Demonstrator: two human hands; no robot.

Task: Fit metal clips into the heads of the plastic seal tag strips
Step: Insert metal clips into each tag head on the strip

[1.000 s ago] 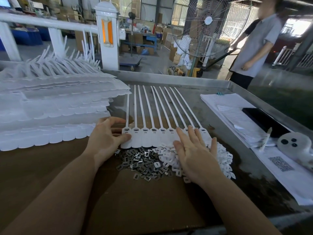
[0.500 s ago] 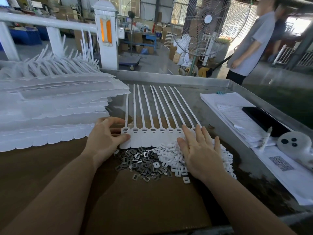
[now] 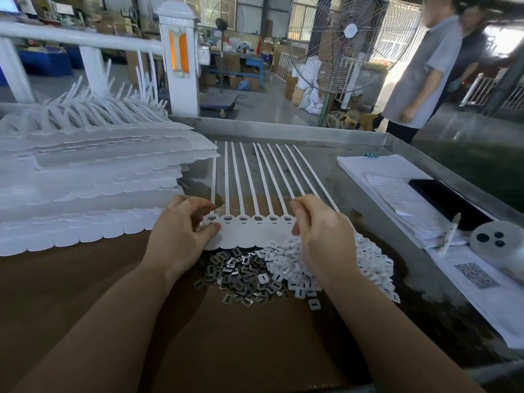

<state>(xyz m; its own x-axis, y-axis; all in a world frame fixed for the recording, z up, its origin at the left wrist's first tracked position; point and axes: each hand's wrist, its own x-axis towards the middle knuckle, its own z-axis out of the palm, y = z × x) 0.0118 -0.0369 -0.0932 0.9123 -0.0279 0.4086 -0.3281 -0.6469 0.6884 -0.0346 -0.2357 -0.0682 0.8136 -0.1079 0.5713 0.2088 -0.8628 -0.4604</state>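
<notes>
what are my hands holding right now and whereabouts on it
Both hold the joined row of seal tag strips: the left hand pinches its left end head, the right hand grips near its right end.

Head view, forward-down, close over worktable (image 3: 283, 134)

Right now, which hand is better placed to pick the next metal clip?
Probably the left hand: the grey metal clips lie just below its thumb, while the right hand sits over the white plastic pieces. Both hands pinch the seal tag strip.
</notes>
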